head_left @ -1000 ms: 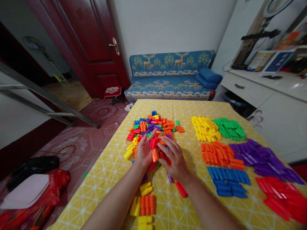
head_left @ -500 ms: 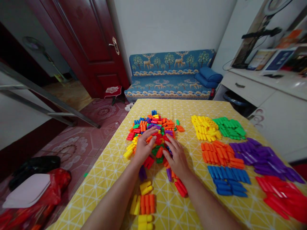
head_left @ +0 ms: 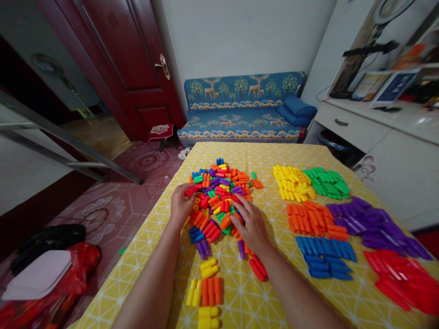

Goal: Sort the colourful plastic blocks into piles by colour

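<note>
A mixed heap of plastic building blocks (head_left: 215, 193), made of short joined tubes in several colours, lies on the table between my hands. My left hand (head_left: 181, 203) is at the heap's left edge, fingers curled round a red block (head_left: 192, 190). On the heap's right side, my right hand (head_left: 253, 225) rests with fingers apart, its fingertips at another red block (head_left: 236, 199). An orange block (head_left: 226, 221) lies by the right thumb. Closer to me, a purple block (head_left: 203, 249) and a red block (head_left: 257, 267) lie at the heap's near edge.
Sorted piles of yellow (head_left: 293, 183), green (head_left: 325, 183), orange (head_left: 315, 220), blue (head_left: 327, 256), purple (head_left: 377, 226) and red blocks (head_left: 404, 281) lie on the right. Yellow and orange blocks (head_left: 211, 291) sit near me. A yellow patterned cloth (head_left: 154, 260) covers the table.
My left hand has moved left from the heap's middle to its left edge, uncovering the blocks there, and now has a red block in its fingers. My right hand has barely moved.
</note>
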The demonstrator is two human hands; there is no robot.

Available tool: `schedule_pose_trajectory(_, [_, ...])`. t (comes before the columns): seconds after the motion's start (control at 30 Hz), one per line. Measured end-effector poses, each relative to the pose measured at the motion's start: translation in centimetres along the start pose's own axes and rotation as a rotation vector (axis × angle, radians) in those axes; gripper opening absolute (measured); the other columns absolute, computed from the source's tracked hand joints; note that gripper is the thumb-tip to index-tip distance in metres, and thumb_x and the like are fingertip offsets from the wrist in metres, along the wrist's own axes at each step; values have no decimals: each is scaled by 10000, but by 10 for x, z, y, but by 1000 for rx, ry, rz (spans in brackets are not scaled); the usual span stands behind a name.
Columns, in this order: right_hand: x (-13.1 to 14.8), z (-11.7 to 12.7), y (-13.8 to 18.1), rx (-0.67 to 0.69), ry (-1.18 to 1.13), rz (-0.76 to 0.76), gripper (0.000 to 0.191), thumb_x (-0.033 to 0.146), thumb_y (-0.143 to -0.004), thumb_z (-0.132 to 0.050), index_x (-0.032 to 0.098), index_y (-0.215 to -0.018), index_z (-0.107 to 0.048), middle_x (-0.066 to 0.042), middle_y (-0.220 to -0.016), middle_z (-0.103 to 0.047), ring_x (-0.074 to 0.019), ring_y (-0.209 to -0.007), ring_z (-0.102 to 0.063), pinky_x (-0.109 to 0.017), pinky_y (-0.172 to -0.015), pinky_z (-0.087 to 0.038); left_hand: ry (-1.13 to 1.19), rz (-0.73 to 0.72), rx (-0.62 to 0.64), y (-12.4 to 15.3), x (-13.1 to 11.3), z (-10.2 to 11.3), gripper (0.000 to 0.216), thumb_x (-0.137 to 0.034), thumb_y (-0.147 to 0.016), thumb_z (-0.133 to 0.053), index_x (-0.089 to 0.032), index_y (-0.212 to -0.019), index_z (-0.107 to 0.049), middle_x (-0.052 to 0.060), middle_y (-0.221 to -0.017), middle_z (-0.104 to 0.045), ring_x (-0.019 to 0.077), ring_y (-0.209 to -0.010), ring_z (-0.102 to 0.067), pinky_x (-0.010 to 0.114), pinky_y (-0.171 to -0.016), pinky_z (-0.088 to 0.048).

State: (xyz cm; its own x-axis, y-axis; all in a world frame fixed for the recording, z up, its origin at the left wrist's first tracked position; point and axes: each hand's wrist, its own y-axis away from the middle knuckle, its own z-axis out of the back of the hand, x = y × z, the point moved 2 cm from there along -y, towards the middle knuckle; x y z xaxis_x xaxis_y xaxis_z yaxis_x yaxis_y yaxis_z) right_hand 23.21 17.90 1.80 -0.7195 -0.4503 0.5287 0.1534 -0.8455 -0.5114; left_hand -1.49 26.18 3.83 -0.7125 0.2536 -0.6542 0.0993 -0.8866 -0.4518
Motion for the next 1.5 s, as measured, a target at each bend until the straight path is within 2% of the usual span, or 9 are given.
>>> schedule_pose_trajectory(0.1, [0,1,0,34,-9,23,422,402,-941,-495,230,-1322,-548,-92,-1449,-465,-253,-1305,-458,-476,-1074,-397,231,-104,23,7,-32,-4,254,-262,-804,-613,-207,-1036,-701,88,-1133,-658,253,-1095,-594,376,-968,-467])
schedule_pose_trajectory(0.23, [-2,0,2,-18,-97,10,411,380,-933,-517,242,-1319,-547,-89,-1432,-483,-243,-1307,-459,-470,-1081,-395,405,-236,351,26,-70,-25,346,-258,-808,-645,-250,-1152,-689,92,-1263,-605,289,-1211,-520,428,-1064,-379])
schedule_pose_trajectory(0.33, [-6,1,4,-138,-242,-50,351,332,-928,-527,235,-1262,-576,-98,-1359,-542,-231,-1270,-495,-457,-1066,-415,407,-300,474,37,-81,-38,493,-263,-740,-725,-288,-1227,-653,96,-1327,-561,336,-1263,-439,501,-1115,-283])
schedule_pose_trajectory(0.67, [-12,-1,7,-367,-518,-330,254,312,-838,-629,199,-1059,-577,-82,-994,-679,-202,-903,-653,-366,-821,-541,571,-179,430,41,-74,-43,223,-274,-787,-706,-286,-1005,-749,90,-1045,-653,294,-1060,-522,482,-1067,-316])
schedule_pose_trajectory(0.97, [-11,-1,4,-213,-335,-199,303,358,-889,-581,229,-1160,-615,-86,-1126,-676,-233,-1042,-623,-425,-921,-497,538,-152,440,41,-72,-45,231,-285,-807,-687,-289,-1034,-734,89,-1063,-660,290,-1056,-545,457,-1038,-359])
schedule_pose_trajectory(1.13, [-8,5,5,-250,-280,-172,292,354,-914,-533,234,-1160,-636,-84,-1113,-683,-233,-1035,-624,-433,-923,-499,583,-119,470,41,-72,-45,259,-280,-727,-764,-283,-985,-742,81,-1042,-655,289,-1056,-564,436,-1033,-383])
schedule_pose_trajectory(1.27, [-6,44,9,-267,-288,-195,287,369,-920,-527,234,-1146,-640,-81,-1120,-685,-226,-1048,-628,-412,-929,-504,475,-170,445,41,-69,-47,237,-290,-765,-725,-292,-1002,-740,73,-1048,-662,284,-1060,-573,435,-1022,-402])
schedule_pose_trajectory(1.37, [-19,103,24,-272,-176,-195,290,383,-911,-539,240,-1140,-645,-71,-1149,-678,-226,-1081,-618,-407,-963,-486,419,-217,437,40,-67,-49,223,-307,-793,-696,-293,-1011,-739,70,-1057,-669,276,-1030,-592,419,-991,-431])
schedule_pose_trajectory(1.5, [-72,191,72,-338,72,-309,292,447,-889,-529,253,-1036,-690,-69,-1119,-682,-248,-1071,-619,-426,-954,-477,388,-246,431,40,-65,-49,224,-319,-803,-684,-286,-1019,-734,72,-1061,-672,272,-1014,-604,404,-962,-447])
